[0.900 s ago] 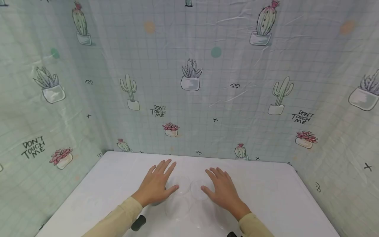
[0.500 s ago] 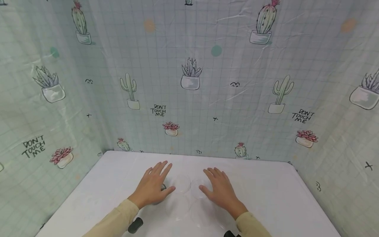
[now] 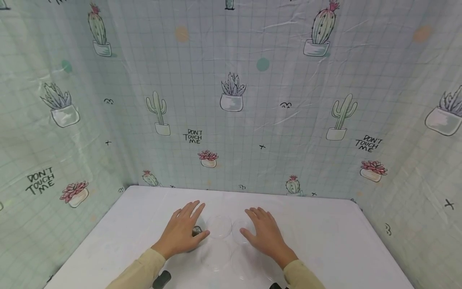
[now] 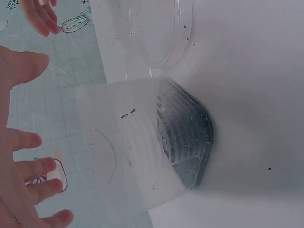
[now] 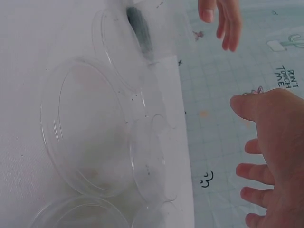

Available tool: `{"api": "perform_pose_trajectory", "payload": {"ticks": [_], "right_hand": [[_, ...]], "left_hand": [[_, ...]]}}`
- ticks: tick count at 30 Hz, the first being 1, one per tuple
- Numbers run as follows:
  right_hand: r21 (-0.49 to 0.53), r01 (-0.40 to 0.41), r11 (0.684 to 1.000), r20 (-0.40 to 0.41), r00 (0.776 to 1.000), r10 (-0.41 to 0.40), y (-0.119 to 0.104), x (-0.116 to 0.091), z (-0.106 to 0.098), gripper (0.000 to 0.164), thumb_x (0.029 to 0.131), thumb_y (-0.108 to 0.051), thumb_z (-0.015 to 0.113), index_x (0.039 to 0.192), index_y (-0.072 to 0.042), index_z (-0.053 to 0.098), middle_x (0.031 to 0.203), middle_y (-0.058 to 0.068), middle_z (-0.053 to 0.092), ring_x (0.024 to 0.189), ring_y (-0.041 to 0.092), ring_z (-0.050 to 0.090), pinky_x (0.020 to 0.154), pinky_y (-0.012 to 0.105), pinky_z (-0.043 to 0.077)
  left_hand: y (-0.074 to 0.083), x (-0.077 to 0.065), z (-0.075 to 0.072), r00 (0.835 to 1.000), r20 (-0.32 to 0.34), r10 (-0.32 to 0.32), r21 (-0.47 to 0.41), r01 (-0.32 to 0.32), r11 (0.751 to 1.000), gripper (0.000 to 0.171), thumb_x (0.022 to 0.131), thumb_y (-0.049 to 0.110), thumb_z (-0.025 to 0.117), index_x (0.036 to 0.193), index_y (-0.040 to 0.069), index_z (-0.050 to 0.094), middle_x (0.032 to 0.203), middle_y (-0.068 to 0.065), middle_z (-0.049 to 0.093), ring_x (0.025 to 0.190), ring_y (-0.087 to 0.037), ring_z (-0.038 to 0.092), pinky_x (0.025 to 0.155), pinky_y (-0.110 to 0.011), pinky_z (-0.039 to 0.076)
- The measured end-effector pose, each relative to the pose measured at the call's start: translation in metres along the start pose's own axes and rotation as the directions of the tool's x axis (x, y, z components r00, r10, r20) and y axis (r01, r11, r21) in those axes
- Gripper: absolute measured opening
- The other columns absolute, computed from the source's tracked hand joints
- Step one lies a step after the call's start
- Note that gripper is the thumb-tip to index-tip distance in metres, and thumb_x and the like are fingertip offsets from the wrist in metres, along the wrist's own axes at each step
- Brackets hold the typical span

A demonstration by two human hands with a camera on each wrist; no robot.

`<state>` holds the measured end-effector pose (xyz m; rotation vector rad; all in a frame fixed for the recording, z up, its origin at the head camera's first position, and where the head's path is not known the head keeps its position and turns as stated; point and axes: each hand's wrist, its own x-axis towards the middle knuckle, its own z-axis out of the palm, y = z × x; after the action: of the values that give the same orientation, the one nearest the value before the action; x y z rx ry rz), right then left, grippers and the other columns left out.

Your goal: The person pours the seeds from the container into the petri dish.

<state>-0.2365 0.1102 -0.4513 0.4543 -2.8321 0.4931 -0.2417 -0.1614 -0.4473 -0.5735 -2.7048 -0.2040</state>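
Observation:
Fingers spread, my left hand [image 3: 179,232] hovers above the table's left-centre in the head view, gripping nothing. Beneath it stands a translucent plastic container [image 4: 118,123] with dark grainy contents [image 4: 185,135] at its bottom. In the head view the hand mostly covers this container, and only a dark patch shows beside the thumb. My right hand [image 3: 267,237], also empty with its fingers extended, hovers over the right side of several clear round plastic dishes. These dishes [image 5: 90,128] stand close together in the right wrist view.
The white table [image 3: 335,241] ends at a curtain [image 3: 231,132] printed with cacti, which encloses the back and both sides. Dark specks lie on the table near the dishes. A black device [image 3: 161,279] sits by the left wrist.
Both hands have drifted a little toward the person, the left one also leftward and the right one slightly left. More of the dark contents shows beside the left thumb.

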Motion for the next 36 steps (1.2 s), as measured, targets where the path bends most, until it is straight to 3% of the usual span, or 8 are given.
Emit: {"api": "perform_pose_trajectory", "payload": {"ticks": [36], "right_hand": [[0.050, 0.002, 0.999, 0.049, 0.999, -0.005, -0.012, 0.012, 0.029, 0.057, 0.084, -0.047, 0.056, 0.132, -0.016, 0.047, 0.134, 0.006, 0.050, 0.131, 0.029, 0.038, 0.110, 0.052, 0.027]], "left_hand": [[-0.017, -0.017, 0.014, 0.996, -0.014, -0.085, -0.066, 0.083, 0.994, 0.082, 0.073, 0.060, 0.062, 0.138, 0.016, 0.040, 0.141, -0.006, 0.041, 0.129, -0.025, 0.039, 0.096, -0.052, 0.039]]}}
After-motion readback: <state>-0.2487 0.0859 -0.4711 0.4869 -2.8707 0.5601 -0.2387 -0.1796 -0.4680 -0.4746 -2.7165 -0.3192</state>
